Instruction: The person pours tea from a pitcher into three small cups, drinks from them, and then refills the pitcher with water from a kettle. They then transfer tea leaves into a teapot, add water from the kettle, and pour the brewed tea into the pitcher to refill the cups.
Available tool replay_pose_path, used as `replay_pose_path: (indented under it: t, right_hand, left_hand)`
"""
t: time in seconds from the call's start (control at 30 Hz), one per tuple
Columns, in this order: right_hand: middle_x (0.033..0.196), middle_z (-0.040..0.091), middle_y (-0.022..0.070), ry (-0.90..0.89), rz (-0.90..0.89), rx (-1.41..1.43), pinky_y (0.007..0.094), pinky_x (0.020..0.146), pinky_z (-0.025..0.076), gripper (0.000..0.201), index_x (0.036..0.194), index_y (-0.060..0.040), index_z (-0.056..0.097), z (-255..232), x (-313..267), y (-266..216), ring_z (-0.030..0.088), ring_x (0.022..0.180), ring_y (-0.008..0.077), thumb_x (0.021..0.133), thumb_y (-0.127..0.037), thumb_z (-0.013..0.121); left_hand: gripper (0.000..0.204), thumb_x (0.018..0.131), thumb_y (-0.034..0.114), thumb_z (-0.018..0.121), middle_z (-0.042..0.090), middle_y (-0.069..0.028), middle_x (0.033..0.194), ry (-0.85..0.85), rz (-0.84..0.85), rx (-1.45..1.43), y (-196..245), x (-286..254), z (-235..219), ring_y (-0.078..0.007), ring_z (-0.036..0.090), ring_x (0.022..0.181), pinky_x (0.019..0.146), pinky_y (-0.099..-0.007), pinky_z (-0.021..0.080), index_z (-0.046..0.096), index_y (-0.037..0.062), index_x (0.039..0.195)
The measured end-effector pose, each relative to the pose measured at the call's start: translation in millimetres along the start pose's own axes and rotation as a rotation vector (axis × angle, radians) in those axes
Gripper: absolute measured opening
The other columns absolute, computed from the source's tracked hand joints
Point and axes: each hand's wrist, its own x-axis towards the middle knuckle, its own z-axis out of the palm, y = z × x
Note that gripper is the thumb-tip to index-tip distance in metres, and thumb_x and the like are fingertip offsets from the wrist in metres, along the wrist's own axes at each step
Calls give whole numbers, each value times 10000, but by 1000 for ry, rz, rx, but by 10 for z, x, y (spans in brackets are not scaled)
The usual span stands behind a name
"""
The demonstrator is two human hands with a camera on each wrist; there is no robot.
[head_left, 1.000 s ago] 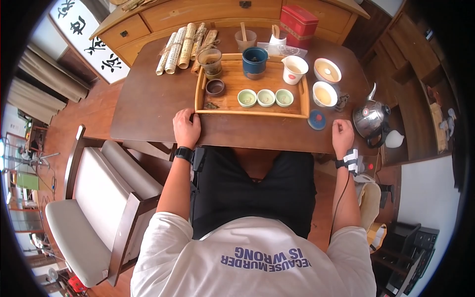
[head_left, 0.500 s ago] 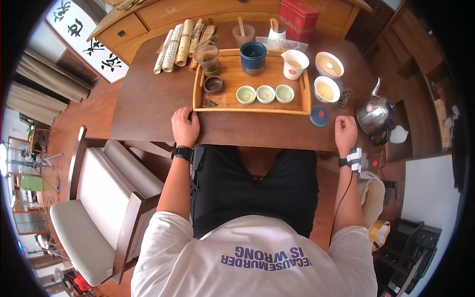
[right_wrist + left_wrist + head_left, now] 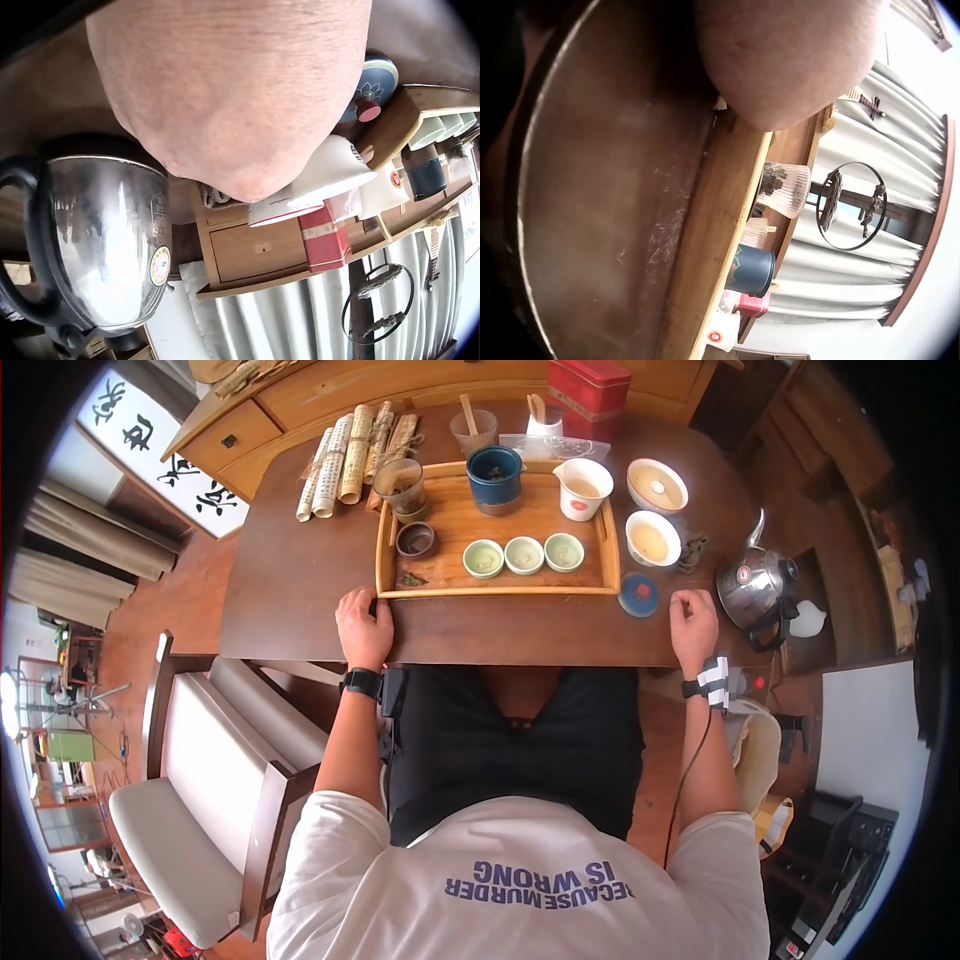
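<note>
My left hand [image 3: 364,628] rests on the brown table at the front left corner of the wooden tray [image 3: 500,593], holding nothing. Between a blue lid [image 3: 639,594] with a red knob and a steel kettle [image 3: 748,588], my right hand [image 3: 693,628] lies on the table with loosely curled fingers and nothing in them. Three pale green cups [image 3: 524,556] stand in a row on the tray. Behind them are a blue pot [image 3: 495,478] and a white pitcher [image 3: 581,490]. A ribbed glass strainer [image 3: 400,482] and a small dark cup [image 3: 417,540] stand at the tray's left.
Two white bowls [image 3: 653,539] [image 3: 645,472] with pale liquid stand right of the tray. Several paper scrolls [image 3: 330,475] lie at the back left. A red box [image 3: 590,402] is at the back. A cushioned chair [image 3: 190,800] stands at the left.
The head view has tilted slightly, so the tray and table things appear shifted. Both hands stay at about the same places on the table.
</note>
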Motion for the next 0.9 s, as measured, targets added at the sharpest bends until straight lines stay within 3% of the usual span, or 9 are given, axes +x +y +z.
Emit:
replay_pose_path:
  t: [0.9]
  right_hand:
    - [952, 688, 134, 18, -58, -62, 378, 724, 540, 121, 958, -17, 728, 28, -19, 83, 677, 777, 282, 945, -135, 705]
  left_hand:
    - [102, 875, 64, 675, 744, -168, 1045, 56, -34, -112, -10, -30, -22, -375, 664, 1066, 966, -472, 487, 719, 20, 956]
